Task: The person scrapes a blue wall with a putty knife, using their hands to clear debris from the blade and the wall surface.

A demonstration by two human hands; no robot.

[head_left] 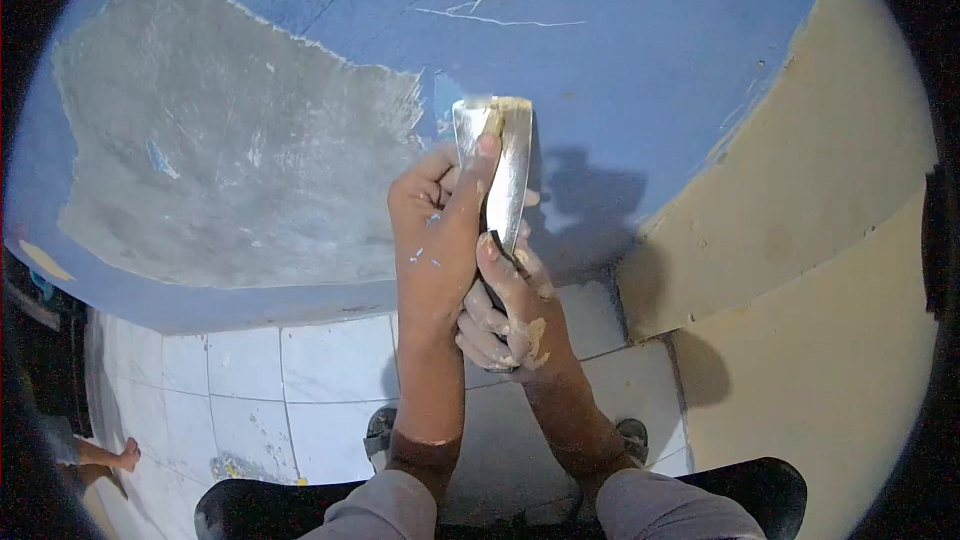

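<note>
A metal scraper (510, 170) with a wide shiny blade and a dark handle is held upright before the blue wall. My right hand (510, 310) is wrapped round its handle, with pale putty stuck on the skin. Higher up, my left hand (440, 220) grips the blade, its thumb pressed on the front near the top and its fingers behind. A little yellowish putty lies by the thumb tip and along the blade's top edge. Small blue flecks dot the back of my left hand.
A grey patch (250, 150) with ragged edges covers the wall's left part; white scratches mark the blue paint (680, 60) above. Beige wall (800, 230) stands at right. Below is white tiled floor (245, 360). Another person's bare foot (128, 454) shows at lower left.
</note>
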